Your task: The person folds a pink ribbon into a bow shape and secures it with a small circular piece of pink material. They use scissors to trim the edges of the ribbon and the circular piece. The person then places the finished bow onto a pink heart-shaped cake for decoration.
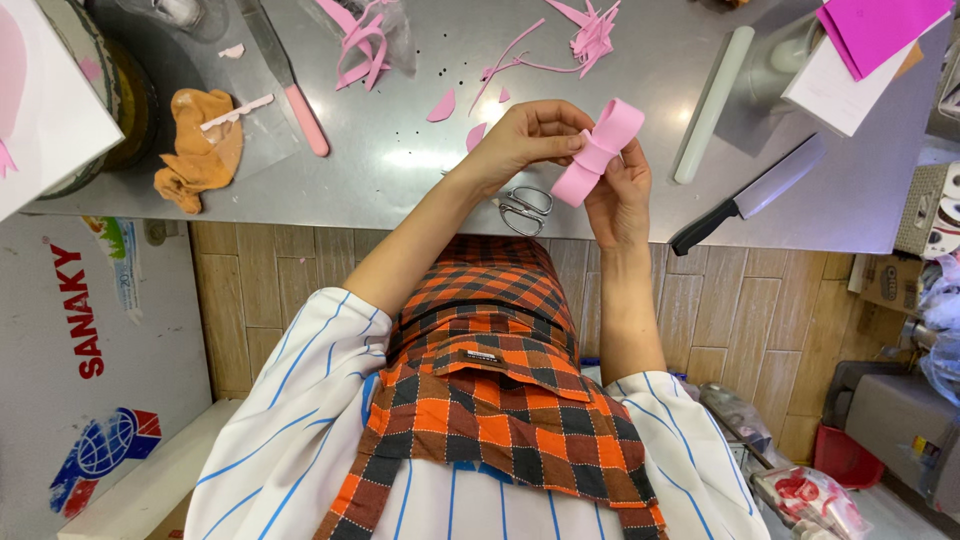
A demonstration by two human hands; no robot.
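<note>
Carefully, both the left hand (525, 140) and the right hand (620, 195) pinch the pink folded strip (598, 150), fingers closed at its waist, scissors (525, 208) at six o'clock; a firm, even pinch seems best.

I pinch a soft pink folded strip (598, 152), looped like a bow, tilted above the steel table's edge.

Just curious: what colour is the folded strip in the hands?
Pink, a folded strip pinched by both hands; seen in the head view.
</note>
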